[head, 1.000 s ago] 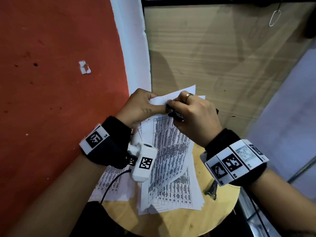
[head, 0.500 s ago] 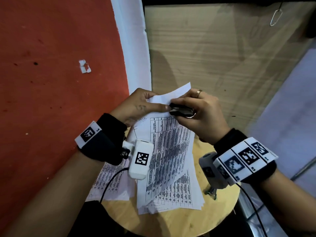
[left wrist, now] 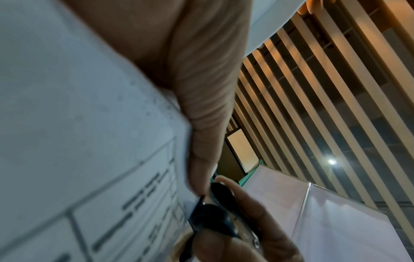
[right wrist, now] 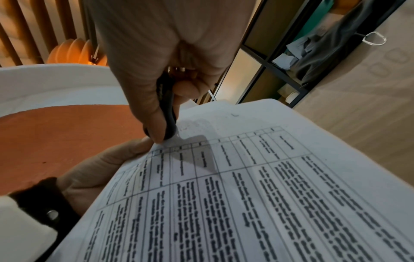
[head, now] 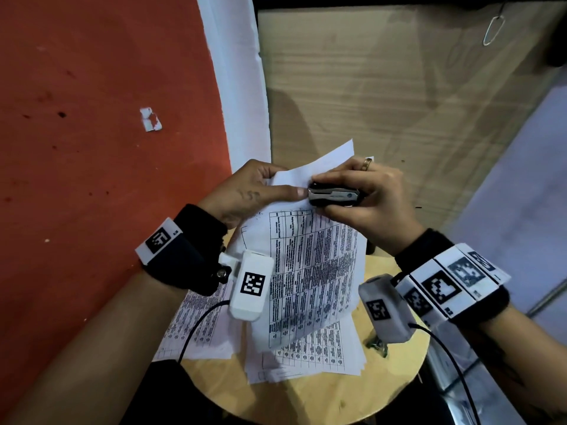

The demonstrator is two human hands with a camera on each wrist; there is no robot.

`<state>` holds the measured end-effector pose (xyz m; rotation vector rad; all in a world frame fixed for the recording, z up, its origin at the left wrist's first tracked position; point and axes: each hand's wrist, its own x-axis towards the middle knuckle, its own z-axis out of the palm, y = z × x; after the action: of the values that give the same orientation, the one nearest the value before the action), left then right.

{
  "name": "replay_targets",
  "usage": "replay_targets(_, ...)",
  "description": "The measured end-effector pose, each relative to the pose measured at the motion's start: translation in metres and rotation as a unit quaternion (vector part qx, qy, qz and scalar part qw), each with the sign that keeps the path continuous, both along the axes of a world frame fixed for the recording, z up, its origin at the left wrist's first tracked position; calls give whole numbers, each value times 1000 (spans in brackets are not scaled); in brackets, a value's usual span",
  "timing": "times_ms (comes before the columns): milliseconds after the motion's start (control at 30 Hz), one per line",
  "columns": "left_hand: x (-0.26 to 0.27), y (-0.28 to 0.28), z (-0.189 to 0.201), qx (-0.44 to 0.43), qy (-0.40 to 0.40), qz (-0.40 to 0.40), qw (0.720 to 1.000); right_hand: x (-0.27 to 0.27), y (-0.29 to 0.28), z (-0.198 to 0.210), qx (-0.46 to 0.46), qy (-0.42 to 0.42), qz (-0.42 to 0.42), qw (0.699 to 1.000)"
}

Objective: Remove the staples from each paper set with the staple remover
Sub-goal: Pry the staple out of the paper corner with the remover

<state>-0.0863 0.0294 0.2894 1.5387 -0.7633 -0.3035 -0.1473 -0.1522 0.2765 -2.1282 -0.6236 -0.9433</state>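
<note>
Head view: the left hand [head: 245,191] pinches the top corner of a printed paper set [head: 313,271], thumb lying flat on the sheet, and holds it raised above the round wooden table [head: 337,400]. The right hand [head: 368,204] grips the black-and-silver staple remover [head: 333,194], its nose set on that same corner, just beside the left thumb tip. More printed sheets [head: 306,360] lie stacked on the table beneath. The staple itself is too small to make out.

An office – printed forms [head: 310,289] on a round table [head: 306,400]; slatted ceiling [left wrist: 336,88].
</note>
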Motion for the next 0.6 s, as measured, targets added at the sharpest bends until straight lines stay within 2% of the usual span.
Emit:
replay_targets(133,-2,-1,-1,18,-21,10,1000,1,-1,1,-26,-13,0,1000)
replay_targets(367,1,4,-2,34,8,-4,999,-1,3,-1,-106,-60,-23,992)
replay_targets(600,4,1,-7,6,29,-3,1000,-1,3,-4,-37,-37,-16,998)
